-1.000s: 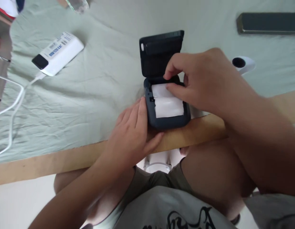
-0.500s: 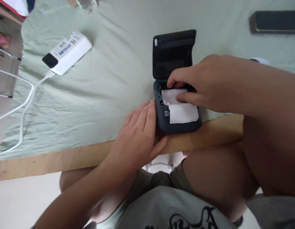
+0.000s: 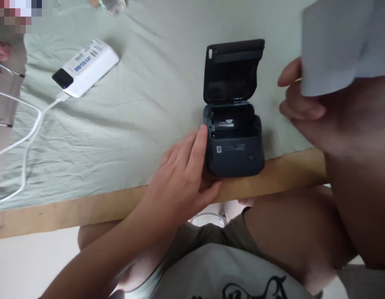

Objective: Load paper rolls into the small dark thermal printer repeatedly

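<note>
Half a second ago my right hand was down in the printer's open compartment, fingertips on the white paper that filled it and lay over the front. Now the right hand [image 3: 307,112] is up and off to the right, well clear of the printer [image 3: 234,153]. The white paper [image 3: 342,45] is with it, a broad blurred piece close to the camera at the far right. The compartment shows only its dark inside. The lid [image 3: 231,70] stands open on the far side as it did, and the printer has stayed at the near edge of the tabletop [image 3: 86,205].

My right hand is curled, thumb and fingers closed on the paper's lower left edge. My left hand [image 3: 180,178] has not moved: it lies open, its fingers straight and together against the printer's left side, its thumb along the near bottom edge on the bare wood.

One small white square mark sits on the printer's front, and a pale label lies inside the compartment; I cannot read either. To the far left, on the green cloth [image 3: 133,124], lies a white power bank [image 3: 86,66] with a black end and blue print too small to read. A white cable [image 3: 30,137] runs from it toward the left edge.
</note>
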Demonstrator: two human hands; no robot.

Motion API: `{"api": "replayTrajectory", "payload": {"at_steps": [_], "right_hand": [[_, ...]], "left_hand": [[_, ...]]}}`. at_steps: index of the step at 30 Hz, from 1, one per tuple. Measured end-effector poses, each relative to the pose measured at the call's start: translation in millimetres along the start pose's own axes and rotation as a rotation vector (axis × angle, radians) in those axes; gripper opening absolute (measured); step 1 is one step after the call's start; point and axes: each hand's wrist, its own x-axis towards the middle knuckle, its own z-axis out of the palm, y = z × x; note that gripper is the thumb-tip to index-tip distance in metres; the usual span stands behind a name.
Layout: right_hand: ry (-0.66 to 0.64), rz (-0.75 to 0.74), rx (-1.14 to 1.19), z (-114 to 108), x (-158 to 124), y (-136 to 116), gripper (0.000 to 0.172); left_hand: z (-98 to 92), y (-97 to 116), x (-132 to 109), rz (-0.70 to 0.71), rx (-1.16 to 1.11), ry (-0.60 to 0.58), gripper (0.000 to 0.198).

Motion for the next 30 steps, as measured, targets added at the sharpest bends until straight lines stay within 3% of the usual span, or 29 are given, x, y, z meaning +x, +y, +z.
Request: {"api": "replayTrajectory", "payload": {"at_steps": [4, 6, 11, 14, 17, 19, 24, 27, 30], "right_hand": [[-0.277, 0.038, 0.384, 4.4, -5.2, 32.2, 0.028], [-0.296, 0.009, 0.378, 1.8, -8.7, 54.7, 0.04], [-0.145, -0.008, 0.088, -7.4, -22.3, 78.6, 0.051], [-0.093, -0.173, -0.191, -13.6, -27.6, 74.6, 0.045], [-0.089, -0.36, -0.32, -17.3, -27.5, 75.6, 0.037], [-0.098, -0.408, -0.391, -16.6, -26.4, 80.3, 0.036], [-0.121, -0.388, -0.496, -18.4, -35.5, 80.9, 0.061], [0.049, -0.531, -0.539, -34.8, -40.9, 71.6, 0.054], [0.224, -0.639, -0.579, -55.5, -25.1, 77.3, 0.052]], "left_hand": [[-3.4, 6.6, -0.4, -0.035, -0.026, 0.01, 0.093], [-3.3, 9.1, 0.0, -0.032, -0.014, 0.02, 0.089], [3.8, 8.3, 1.7, -0.005, 0.001, 0.035, 0.09], [7.7, 6.9, 2.8, 0.006, 0.016, 0.041, 0.088], [9.1, 7.1, 3.8, 0.008, 0.027, 0.041, 0.087], [9.1, 7.6, 4.2, 0.015, 0.044, 0.044, 0.087], [8.6, 8.2, 3.7, 0.014, 0.052, 0.032, 0.086], [9.3, 8.7, 3.3, -0.003, 0.04, 0.028, 0.085], [10.1, 9.0, 3.3, -0.013, 0.036, 0.025, 0.085]]}}
